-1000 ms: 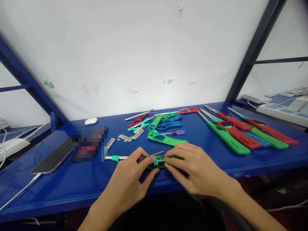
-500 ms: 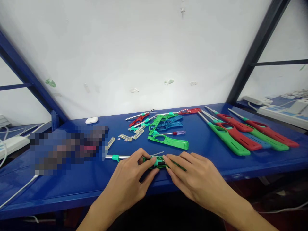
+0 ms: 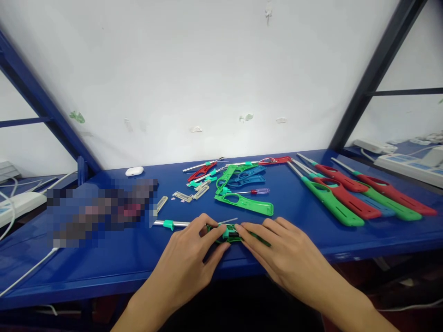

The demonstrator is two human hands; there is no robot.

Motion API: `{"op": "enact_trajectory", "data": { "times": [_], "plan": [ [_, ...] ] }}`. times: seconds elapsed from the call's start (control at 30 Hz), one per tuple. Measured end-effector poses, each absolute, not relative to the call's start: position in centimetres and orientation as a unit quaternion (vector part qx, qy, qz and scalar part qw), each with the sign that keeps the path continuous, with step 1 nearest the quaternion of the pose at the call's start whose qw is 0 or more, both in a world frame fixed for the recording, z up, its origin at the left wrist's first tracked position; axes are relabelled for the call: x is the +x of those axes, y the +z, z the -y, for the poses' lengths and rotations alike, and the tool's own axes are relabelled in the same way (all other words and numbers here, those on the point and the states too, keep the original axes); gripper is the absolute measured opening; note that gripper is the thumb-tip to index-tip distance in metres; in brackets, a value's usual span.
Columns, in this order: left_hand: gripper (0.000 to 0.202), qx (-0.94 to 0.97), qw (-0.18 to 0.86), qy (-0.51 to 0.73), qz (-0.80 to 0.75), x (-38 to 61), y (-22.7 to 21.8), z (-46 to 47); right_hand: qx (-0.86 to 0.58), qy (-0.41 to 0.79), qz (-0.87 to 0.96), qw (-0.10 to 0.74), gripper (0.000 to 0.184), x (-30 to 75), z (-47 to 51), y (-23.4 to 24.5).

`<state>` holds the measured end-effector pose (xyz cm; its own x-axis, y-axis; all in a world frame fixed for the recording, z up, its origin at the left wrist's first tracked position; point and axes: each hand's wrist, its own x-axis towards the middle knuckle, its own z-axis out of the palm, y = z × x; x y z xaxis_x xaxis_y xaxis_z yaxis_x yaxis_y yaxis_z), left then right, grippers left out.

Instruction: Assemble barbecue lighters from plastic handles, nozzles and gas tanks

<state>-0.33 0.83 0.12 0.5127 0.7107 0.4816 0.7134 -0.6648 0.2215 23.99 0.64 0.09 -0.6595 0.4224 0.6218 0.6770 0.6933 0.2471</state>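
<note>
Near the table's front edge, an opened green gas lighter [image 3: 232,234] lies with its inside facing up, showing a teal trigger and a dark part. My left hand [image 3: 192,251] pinches its front end with thumb and fingers. The handle end is gripped by my right hand [image 3: 282,246], whose fingertips press at the inner parts and cover much of them. A metal tube with a teal collar [image 3: 169,225] extends left from beneath my left hand. Just behind is a loose green half-shell [image 3: 256,206], hollow side up. A screwdriver [image 3: 259,191] with a purple handle lies beyond it.
Several whole lighters [image 3: 337,200] in red, green and blue lie on the right. Clear fuel tanks [image 3: 182,197], a blue half-shell [image 3: 247,177] and a red half-shell [image 3: 202,172] lie mid-table. A white earphone case [image 3: 134,171] sits near the wall; a blurred-out patch covers the left.
The view has shifted slightly. Both hands keep their hold on the green lighter, with only a very small movement of the right fingers.
</note>
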Motion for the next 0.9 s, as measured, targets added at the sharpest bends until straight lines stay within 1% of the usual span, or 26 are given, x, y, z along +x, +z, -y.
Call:
{"op": "enact_trajectory", "data": {
  "times": [0.13,0.27,0.37,0.53,0.63,0.73,0.9],
  "plan": [
    [0.014,-0.870,0.001,-0.273,0.412,-0.4,0.2,-0.8,-0.313,-0.217,0.890,0.250,0.049,24.2,-0.7,0.0],
    [0.013,-0.869,0.003,-0.277,0.411,-0.4,0.0,-0.9,-0.304,-0.203,0.897,0.247,0.048,24.4,-0.9,-0.1],
    [0.013,-0.867,0.002,-0.280,0.412,-0.3,0.1,-0.9,-0.313,-0.173,0.892,0.275,0.040,24.3,-1.1,-0.5],
    [0.018,-0.863,0.000,-0.298,0.408,-0.2,0.5,-0.7,-0.331,-0.073,0.861,0.378,0.019,23.8,-1.6,-1.2],
    [0.017,-0.857,-0.002,-0.311,0.412,-0.1,0.5,-0.6,-0.337,-0.016,0.844,0.417,0.012,23.6,-1.7,-1.2],
    [0.012,-0.853,0.001,-0.318,0.413,0.0,0.5,-0.6,-0.336,0.006,0.838,0.431,0.010,23.4,-1.8,-0.9],
    [0.015,-0.849,-0.009,-0.321,0.419,-0.1,0.5,-0.8,-0.336,-0.006,0.839,0.427,0.014,22.8,-1.6,-0.7]
  ]
}}
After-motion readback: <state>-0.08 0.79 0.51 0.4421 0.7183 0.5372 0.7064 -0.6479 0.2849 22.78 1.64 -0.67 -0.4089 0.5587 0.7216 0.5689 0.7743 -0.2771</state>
